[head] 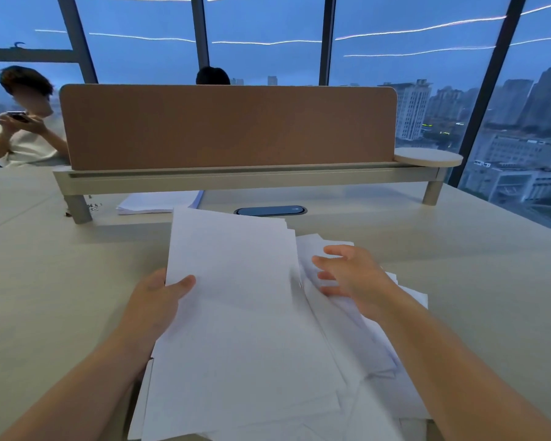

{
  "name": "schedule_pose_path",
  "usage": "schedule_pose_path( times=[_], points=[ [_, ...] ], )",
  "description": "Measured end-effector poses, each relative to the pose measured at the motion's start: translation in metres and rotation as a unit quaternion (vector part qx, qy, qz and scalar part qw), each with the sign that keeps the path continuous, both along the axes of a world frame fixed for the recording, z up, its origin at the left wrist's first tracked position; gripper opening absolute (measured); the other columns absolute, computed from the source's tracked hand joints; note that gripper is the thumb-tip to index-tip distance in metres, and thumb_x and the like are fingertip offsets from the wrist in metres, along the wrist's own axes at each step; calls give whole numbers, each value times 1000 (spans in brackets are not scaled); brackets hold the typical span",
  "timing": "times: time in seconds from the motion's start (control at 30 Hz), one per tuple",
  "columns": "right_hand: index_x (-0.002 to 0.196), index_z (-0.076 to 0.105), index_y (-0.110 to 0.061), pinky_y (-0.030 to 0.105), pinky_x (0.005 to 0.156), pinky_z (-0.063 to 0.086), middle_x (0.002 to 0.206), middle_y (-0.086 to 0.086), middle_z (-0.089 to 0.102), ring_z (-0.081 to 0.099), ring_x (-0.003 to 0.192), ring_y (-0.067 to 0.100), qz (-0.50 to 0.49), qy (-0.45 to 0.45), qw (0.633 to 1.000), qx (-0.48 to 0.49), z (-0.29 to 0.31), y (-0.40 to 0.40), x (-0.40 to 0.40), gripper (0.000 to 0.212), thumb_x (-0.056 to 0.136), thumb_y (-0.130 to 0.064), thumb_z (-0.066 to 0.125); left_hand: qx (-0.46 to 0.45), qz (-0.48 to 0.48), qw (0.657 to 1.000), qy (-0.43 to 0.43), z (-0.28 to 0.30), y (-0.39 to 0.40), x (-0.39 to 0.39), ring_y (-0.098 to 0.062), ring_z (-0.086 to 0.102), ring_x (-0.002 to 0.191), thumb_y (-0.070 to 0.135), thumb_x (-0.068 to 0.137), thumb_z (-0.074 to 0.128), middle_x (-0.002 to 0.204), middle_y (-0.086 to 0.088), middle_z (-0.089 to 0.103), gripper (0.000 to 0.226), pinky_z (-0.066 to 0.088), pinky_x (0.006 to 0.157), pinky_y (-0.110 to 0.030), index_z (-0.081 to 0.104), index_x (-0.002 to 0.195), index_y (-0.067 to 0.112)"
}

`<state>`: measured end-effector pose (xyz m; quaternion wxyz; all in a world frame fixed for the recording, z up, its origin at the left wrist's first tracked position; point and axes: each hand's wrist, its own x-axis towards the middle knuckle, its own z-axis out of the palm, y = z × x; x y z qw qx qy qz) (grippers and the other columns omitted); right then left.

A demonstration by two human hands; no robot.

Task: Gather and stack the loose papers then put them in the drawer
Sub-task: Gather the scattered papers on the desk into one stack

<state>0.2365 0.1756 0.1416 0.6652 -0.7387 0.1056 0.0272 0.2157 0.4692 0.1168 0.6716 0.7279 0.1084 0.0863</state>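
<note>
Since my left hand pinches the light, floppy sheets at their left edge, I'd have the empty, spread right hand support their right edge.

This is looking like a high-rise office. A pale table is carrying a brown divider on a raised rail, with a cable port set in the top. Tall windows are showing city towers below. A person is sitting at the next table, with papers lying about.
</note>
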Motion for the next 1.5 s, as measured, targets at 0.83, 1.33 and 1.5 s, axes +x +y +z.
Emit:
schedule_pose_path(
  times=[0.83, 1.33, 1.5],
  points=[
    [100, 76, -4, 43, 79, 58, 99, 19, 77, 71, 81, 29, 117, 15, 993, -17, 4, 13, -14, 17, 96, -8, 59, -145, 31, 989, -11, 13, -10, -17, -25, 74, 70, 14, 96, 66, 80, -4, 80, 10, 56, 68, -37, 72, 92, 7],
    [120, 67, -20, 52, 94, 54, 111, 14, 76, 71, 96, 32, 139, -30, 983, 113, 12, 17, -18, 35, 99, 0, 47, -178, -30, 983, 15, 18, -11, -21, -21, 78, 78, 20, 96, 65, 95, -4, 80, 17, 59, 63, -34, 71, 108, 10],
    [118, 68, -20, 36, 91, 55, 107, 5, 77, 72, 98, 24, 114, -76, 990, 29, 8, 15, -13, 27, 99, -9, 52, -168, -11, 985, 35, 17, -5, -20, -34, 75, 94, 13, 88, 73, 106, -15, 78, 26, 58, 81, -45, 72, 110, -1]
  ],
)
